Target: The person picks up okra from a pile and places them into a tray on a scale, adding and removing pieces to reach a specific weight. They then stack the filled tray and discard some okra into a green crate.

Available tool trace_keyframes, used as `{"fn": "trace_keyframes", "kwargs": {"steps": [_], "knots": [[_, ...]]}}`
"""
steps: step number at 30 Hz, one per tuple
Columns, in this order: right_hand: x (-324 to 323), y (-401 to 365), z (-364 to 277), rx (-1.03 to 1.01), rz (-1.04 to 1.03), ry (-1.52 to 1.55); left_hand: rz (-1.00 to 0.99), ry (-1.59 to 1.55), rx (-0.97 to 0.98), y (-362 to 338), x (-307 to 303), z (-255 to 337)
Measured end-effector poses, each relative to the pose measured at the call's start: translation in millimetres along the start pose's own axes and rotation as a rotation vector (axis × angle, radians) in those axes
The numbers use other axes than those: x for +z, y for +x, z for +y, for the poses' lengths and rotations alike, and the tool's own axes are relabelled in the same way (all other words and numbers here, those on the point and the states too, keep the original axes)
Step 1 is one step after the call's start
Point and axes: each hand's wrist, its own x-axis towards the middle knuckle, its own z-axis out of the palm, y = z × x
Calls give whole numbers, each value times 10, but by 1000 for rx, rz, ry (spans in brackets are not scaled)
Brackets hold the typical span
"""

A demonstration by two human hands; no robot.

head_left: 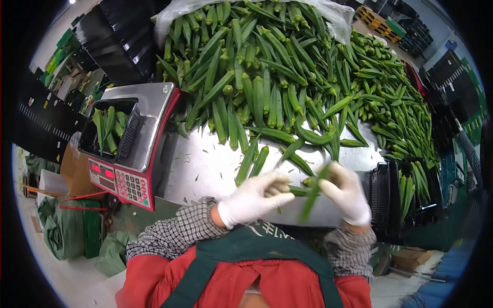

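Note:
My right hand, in a white glove, pinches a green okra pod that hangs tilted and slightly blurred over the table's near edge. To its left, my left hand, also gloved, has its fingers loosely curled, with a gap between thumb and forefinger. Another okra pod lies close to its fingertips, partly behind the held one. Beyond both hands, a large heap of okra covers the back of the metal table. A few loose pods lie just ahead of my left hand.
On the left stands a red digital scale bearing a black tray with several pods. At the right edge, black trays are stacked beside another tray holding okra. Clear plastic lies along the heap's back.

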Motion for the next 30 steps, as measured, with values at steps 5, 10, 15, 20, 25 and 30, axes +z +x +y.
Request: {"fn": "trace_keyframes", "kwargs": {"steps": [5, 10, 15, 20, 25, 30], "knots": [[-549, -1105, 159, 241, 143, -641, 385, -307, 141, -15, -493, 80], [-205, -716, 53, -3, 251, -417, 524, 372, 186, 49, -630, -49], [436, 316, 118, -466, 267, -690, 453, 937, 102, 30, -491, -150], [565, 862, 254, -551, 184, -771, 428, 847, 28, 115, -492, -402], [352, 636, -384, -244, 198, 137, 510, 151, 295, -150, -636, -98], [674, 596, -657, -348, -13, 286, 483, 127, 498, -237, -641, 14]]}}
